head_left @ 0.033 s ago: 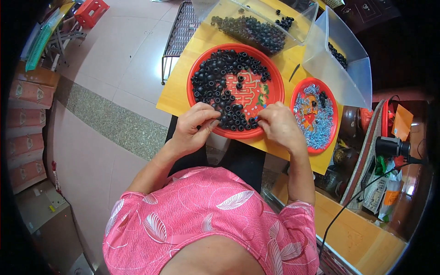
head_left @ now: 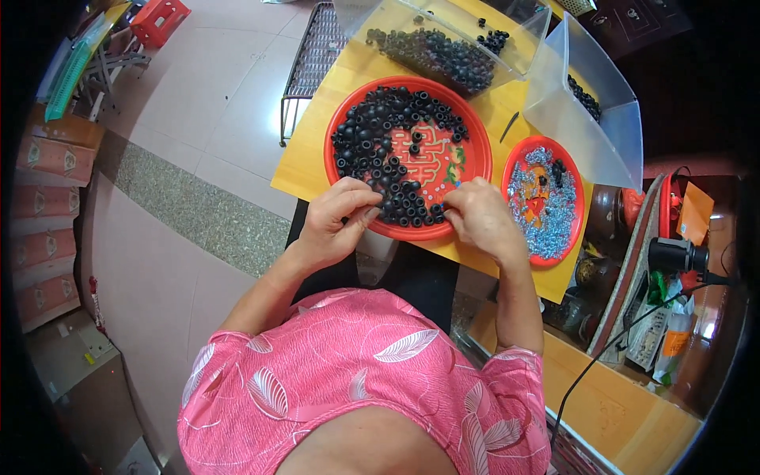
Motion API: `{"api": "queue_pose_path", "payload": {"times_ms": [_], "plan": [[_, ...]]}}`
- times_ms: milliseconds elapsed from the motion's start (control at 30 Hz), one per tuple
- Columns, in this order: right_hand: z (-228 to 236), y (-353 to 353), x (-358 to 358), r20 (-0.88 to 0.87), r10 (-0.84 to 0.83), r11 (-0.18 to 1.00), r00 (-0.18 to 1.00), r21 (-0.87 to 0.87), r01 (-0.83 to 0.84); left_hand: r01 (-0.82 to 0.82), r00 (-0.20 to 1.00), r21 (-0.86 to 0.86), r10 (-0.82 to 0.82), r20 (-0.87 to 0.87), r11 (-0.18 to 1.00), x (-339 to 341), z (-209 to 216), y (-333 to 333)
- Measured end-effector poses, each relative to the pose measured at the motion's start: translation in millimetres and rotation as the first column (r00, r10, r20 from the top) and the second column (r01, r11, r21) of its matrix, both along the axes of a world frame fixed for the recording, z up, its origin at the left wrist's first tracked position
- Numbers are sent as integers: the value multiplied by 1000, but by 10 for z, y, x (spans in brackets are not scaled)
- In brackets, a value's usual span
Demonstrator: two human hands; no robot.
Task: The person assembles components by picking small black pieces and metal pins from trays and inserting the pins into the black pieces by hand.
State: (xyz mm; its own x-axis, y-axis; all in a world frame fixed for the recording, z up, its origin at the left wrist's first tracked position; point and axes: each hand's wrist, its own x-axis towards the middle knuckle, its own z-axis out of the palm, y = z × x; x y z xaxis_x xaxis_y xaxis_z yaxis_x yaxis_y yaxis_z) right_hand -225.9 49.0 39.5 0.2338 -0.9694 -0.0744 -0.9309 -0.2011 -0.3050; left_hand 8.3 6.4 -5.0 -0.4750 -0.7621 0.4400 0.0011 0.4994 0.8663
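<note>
A round red tray (head_left: 482,158) holds many small black hollow pieces (head_left: 364,146), like short beads or caps, heaped mostly on its left and front. At the tray's front left rim, my left hand (head_left: 340,215) is closed in a pinch; what lies between thumb and finger is too small to make out. My right hand (head_left: 484,220) is bent over the front right rim, fingertips pinched together beside several black pieces. Whatever it grips is hidden by the fingers. To its right lies an oval red tray (head_left: 583,202) with small clear bluish pieces (head_left: 546,229) and a few black ones.
Behind the round tray, a clear plastic bin (head_left: 507,75) holds more black pieces. Another translucent bin (head_left: 613,142) stands at the right, tilted, with black pieces inside. A thin dark tool (head_left: 509,127) lies on the yellow table (head_left: 305,162). A black cable (head_left: 582,378) hangs at the right.
</note>
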Motion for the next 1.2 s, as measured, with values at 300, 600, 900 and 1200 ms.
{"api": "queue_pose_path", "payload": {"times_ms": [300, 600, 900, 1200], "plan": [[42, 15, -104, 226, -130, 978, 965, -132, 163, 18, 999, -27, -17, 33, 999, -33, 1, 16], [-70, 140, -1078, -138, -396, 916, 908, -131, 380, -20, 998, -73, 25, 59, 997, -30, 11, 35], [-254, 185, -1187, 34, -467, 855, 883, -236, 461, -7, 999, -62, 10, 45, 998, -73, 12, 55], [18, 263, -1131, 238, -548, 744, 802, -299, 597, -41, 996, -76, 47, 76, 996, -77, 5, 62]]}}
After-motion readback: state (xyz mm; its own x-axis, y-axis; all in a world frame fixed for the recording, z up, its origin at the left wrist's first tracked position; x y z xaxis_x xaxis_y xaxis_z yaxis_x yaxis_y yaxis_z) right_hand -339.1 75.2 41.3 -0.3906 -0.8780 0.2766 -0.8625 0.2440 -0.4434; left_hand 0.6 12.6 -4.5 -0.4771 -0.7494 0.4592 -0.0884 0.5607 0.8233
